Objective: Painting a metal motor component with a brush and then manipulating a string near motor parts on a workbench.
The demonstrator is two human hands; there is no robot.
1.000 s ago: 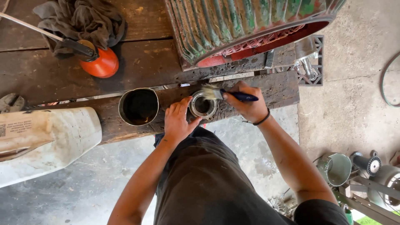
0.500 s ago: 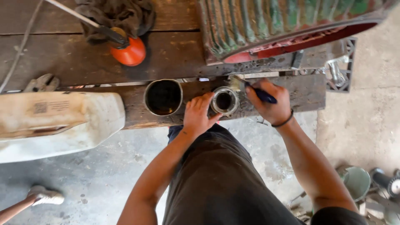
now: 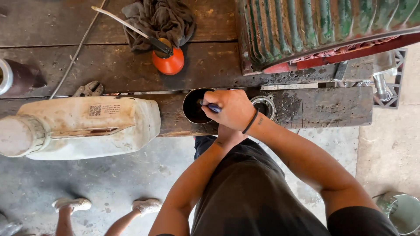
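While the right hand [image 3: 234, 109] is clenched round a slim dark-blue-handled tool [image 3: 213, 107], its tip reaches over the mouth of a round dark metal can [image 3: 192, 107] that stands upright on the front plank of the worn wooden tabletop [image 3: 332, 109]. Only the wrist of the left hand [image 3: 227, 134] shows beneath the right forearm, so I cannot tell whether it grips anything. Just right of the hands lies a small round metal ring-shaped part [image 3: 264, 105], partly hidden by the right hand. The can looks stiff, thin-walled and probably greasy, so it would likely be light and slippery; taking it round the outer wall, below the rim, seems the surest hold. Left of the can a large dirty white plastic jug [image 3: 87, 126] lies on its side. Behind stand an orange oil can with a long spout [image 3: 169, 60] and a crumpled grey rag [image 3: 159, 19], with a ribbed green and red metal housing [image 3: 315, 30] further right.
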